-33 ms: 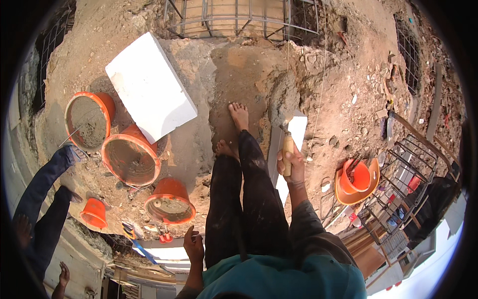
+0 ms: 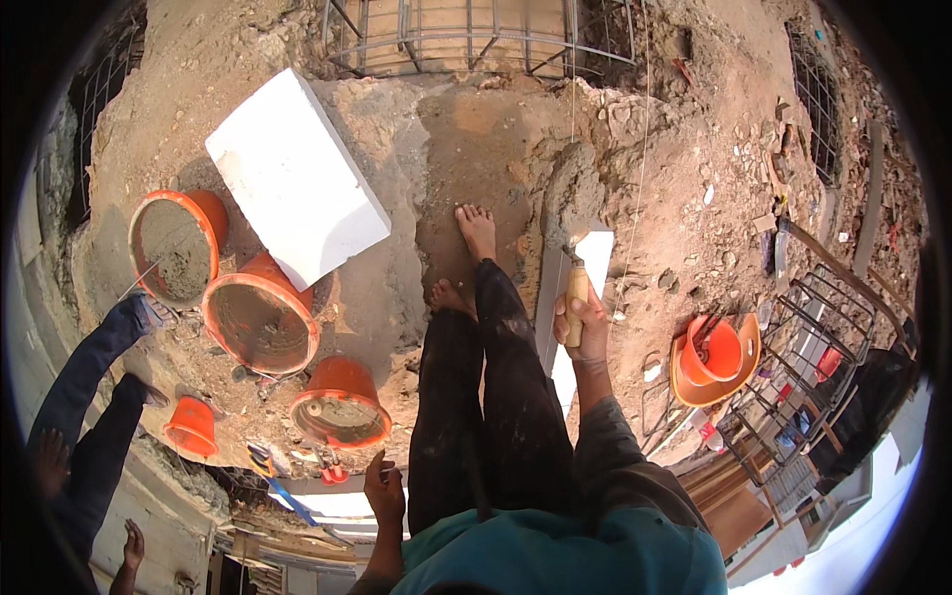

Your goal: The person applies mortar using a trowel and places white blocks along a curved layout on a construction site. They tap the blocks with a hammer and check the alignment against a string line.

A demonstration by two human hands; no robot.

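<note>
My right hand (image 2: 587, 325) is closed around the wooden handle of a trowel (image 2: 576, 297). Its metal end points away from me, at the near end of a strip of wet grey mortar (image 2: 571, 193); the blade is hard to make out. Just under the trowel, a white block (image 2: 596, 260) lies lengthwise beside my right leg, partly covered by my hand and arm. My left hand (image 2: 385, 486) hangs beside my left leg, holding nothing, its fingers loosely bent and apart.
A large white block (image 2: 297, 178) lies ahead on the left, near mortar buckets (image 2: 260, 315). Another person's legs (image 2: 89, 367) are at far left. A taut string (image 2: 641, 188) runs beside the mortar. Steel rebar cages (image 2: 476, 40) lie ahead; an orange bucket (image 2: 710, 352) stands right.
The trowel and my right hand have shifted very slightly. My left hand and feet stay where they were.
</note>
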